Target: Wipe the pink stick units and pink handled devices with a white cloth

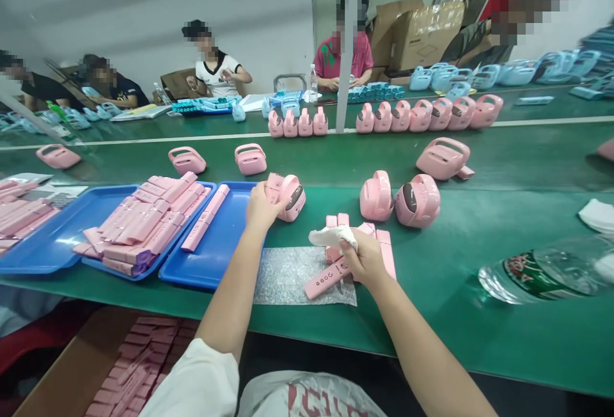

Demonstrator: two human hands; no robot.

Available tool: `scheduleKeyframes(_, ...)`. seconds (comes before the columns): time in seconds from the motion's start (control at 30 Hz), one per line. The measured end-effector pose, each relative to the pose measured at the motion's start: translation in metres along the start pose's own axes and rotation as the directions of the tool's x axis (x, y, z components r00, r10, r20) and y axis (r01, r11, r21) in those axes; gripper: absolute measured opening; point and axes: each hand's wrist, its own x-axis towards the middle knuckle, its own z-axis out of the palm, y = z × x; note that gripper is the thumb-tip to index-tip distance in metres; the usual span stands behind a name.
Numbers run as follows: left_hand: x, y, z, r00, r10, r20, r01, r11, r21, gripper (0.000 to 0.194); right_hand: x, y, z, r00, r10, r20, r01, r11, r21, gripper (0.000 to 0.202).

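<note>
On the table's near side, my left hand (261, 211) is closed on a pink device with a carry handle and a dark front panel (293, 199). Another pink piece (275, 188) shows by those fingers; its kind is unclear. My right hand (368, 258) pinches a folded white cloth (330, 236). Under its fingers lies a pink stick with round buttons (322, 281), partly over a sheet of bubble wrap (283, 276); whether the fingers also grip the stick is hidden. More pink sticks (386, 251) lie behind and beside this hand.
Two pink devices (377, 196) stand ahead of my right hand. Left are blue trays (167, 273), one heaped with pink sticks (148, 219). A water bottle (547, 273) lies at right. On the green belt (307, 164) stand more pink devices. Several people sit across.
</note>
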Motion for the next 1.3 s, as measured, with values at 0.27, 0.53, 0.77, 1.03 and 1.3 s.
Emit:
scheduleKeyframes(0.27,0.066,0.031,0.018,0.998,-0.038,0.056,0.031,0.993,0.115,0.032,-0.002,0.001,0.002,0.998,-0.032,0.054,0.034,0.999,-0.033,0.027)
scheduleKeyframes(0.53,0.161,0.071,0.061,0.995,-0.061,-0.073,0.071,0.988,0.135,0.034,0.000,0.005,0.005,0.990,-0.050,0.133,0.059,0.996,-0.070,0.032)
scheduleKeyframes(0.77,0.192,0.053,0.086,0.983,-0.154,-0.101,0.167,0.976,0.139,0.040,0.000,0.006,0.007,0.991,-0.071,0.117,0.084,0.990,-0.109,0.029)
scheduleKeyframes(1.03,0.172,0.053,0.095,0.993,0.029,-0.112,0.000,0.968,0.252,0.051,0.000,0.002,0.008,0.991,-0.037,0.129,0.043,0.998,-0.046,0.027)
scheduleKeyframes(1.3,0.134,0.069,0.161,0.952,0.231,0.200,-0.289,0.894,0.342,0.035,-0.009,0.007,0.008,0.985,-0.024,0.172,0.031,0.999,-0.035,0.019)
